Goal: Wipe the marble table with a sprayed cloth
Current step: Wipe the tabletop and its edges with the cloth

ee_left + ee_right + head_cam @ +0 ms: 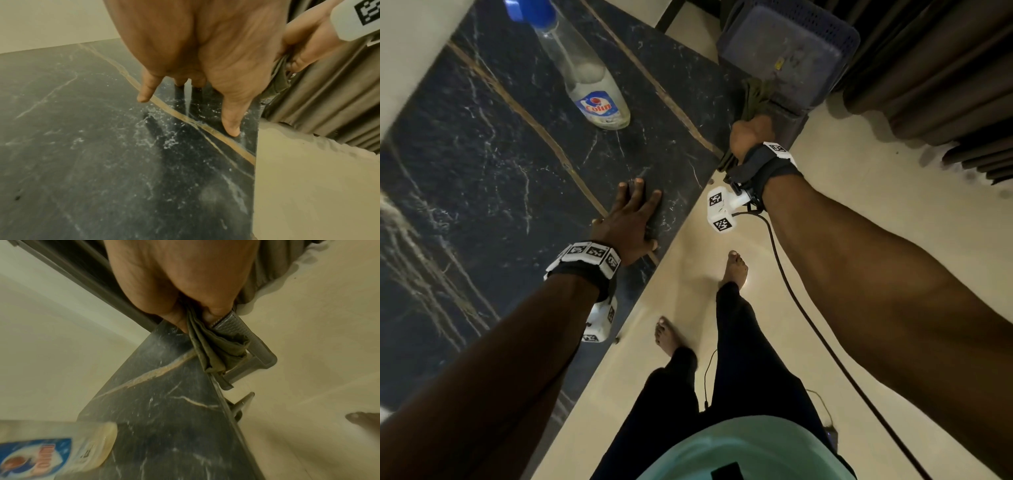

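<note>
I find my right hand (748, 135) gripping the bunched cloth (218, 347) at the counter (482, 164) edge; left hand (628, 224) lies flat, fingers (230, 123) straight. A wide sweep risks toppling the spray bottle (592, 85).

Head view: I look steeply down from above onto the counter (482, 164), both forearms and the floor (876, 192).
Left wrist view: close under the left palm, facing along the fingers (230, 123) across the counter toward the curtain (320, 100).
Right wrist view: close under the right hand, facing the counter's corner.
Shared: all three views take in the counter's edge; the bottle (592, 85) appears in the head and right wrist views.
</note>
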`<state>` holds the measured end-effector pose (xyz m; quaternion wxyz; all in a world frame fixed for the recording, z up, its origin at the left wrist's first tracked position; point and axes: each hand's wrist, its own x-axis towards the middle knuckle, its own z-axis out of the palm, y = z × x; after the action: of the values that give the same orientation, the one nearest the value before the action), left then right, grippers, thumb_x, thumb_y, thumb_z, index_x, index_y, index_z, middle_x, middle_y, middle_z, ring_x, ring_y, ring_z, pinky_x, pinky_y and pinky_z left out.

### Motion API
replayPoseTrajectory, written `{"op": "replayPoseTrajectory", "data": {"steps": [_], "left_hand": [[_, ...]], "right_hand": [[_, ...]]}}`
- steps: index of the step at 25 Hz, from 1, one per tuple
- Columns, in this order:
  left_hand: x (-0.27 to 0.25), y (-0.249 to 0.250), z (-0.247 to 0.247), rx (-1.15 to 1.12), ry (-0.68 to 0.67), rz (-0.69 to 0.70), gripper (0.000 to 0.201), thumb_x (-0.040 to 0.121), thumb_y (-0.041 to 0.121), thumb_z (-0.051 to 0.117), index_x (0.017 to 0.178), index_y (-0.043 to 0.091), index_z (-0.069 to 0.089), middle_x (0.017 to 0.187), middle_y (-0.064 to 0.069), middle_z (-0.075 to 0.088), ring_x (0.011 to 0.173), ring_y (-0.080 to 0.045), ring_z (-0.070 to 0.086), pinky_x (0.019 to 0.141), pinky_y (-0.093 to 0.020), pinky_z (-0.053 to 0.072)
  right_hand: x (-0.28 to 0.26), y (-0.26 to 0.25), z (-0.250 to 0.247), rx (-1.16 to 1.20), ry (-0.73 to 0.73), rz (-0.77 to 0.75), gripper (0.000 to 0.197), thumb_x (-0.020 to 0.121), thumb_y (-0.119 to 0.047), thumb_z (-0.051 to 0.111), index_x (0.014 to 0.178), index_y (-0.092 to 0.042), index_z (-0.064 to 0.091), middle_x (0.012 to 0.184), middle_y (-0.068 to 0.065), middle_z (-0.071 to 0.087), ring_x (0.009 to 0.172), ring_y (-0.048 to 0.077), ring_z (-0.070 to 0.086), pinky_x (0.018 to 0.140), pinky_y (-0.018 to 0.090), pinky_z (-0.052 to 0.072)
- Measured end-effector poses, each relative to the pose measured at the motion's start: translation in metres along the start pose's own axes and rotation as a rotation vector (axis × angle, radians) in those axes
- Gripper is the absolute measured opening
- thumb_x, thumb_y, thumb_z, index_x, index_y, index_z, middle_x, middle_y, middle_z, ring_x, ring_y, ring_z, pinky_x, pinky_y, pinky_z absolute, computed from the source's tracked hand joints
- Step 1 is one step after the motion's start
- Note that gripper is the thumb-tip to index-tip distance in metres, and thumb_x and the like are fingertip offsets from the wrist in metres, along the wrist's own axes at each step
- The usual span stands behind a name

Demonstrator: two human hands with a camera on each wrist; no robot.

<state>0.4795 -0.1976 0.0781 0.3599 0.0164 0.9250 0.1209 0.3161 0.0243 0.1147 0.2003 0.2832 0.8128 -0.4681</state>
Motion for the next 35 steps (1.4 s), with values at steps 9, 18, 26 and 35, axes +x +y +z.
{"op": "replayPoseTrajectory", "data": {"steps": [9,18,26,35], "left_hand": [[0.012,-0.014,0.006,0.034,-0.026,0.073,0.115,0.088,0.046,0.077,0.163,0.034,-0.008,0.170,-0.003,-0.024,0.153,-0.040,-0.026,0.113,-0.079,0.021],[0.010,-0.015,0.008,0.022,-0.010,0.094,0.113,0.089,0.043,0.077,0.165,0.029,-0.005,0.170,-0.009,-0.023,0.151,-0.046,-0.026,0.119,-0.074,0.014],[0.009,-0.014,0.006,0.036,-0.013,0.079,0.112,0.089,0.048,0.074,0.163,0.036,-0.009,0.169,-0.002,-0.026,0.152,-0.041,-0.027,0.114,-0.080,0.018],[-0.015,-0.008,0.011,0.101,0.047,0.074,0.086,0.099,0.044,0.061,0.163,0.040,0.005,0.172,0.002,-0.014,0.157,-0.036,-0.014,0.109,-0.082,0.025]], "right_hand": [[-0.103,0.076,0.049,0.119,-0.018,0.005,0.037,0.092,-0.008,0.050,0.128,-0.008,0.059,0.106,0.012,0.060,0.095,0.033,0.056,0.083,0.034,0.045],[-0.080,0.050,0.043,0.110,0.004,0.053,0.041,0.092,-0.010,0.051,0.132,-0.001,0.055,0.131,0.020,0.059,0.116,0.041,0.057,0.094,0.038,0.045],[-0.116,0.090,0.064,0.113,-0.090,0.021,0.038,0.089,-0.011,0.052,0.125,-0.013,0.060,0.110,0.012,0.068,0.096,0.036,0.064,0.081,0.037,0.052],[-0.173,0.134,0.093,0.139,-0.138,-0.021,0.027,0.091,-0.017,0.056,0.116,-0.020,0.064,0.100,0.007,0.072,0.087,0.032,0.066,0.084,0.047,0.058]]}}
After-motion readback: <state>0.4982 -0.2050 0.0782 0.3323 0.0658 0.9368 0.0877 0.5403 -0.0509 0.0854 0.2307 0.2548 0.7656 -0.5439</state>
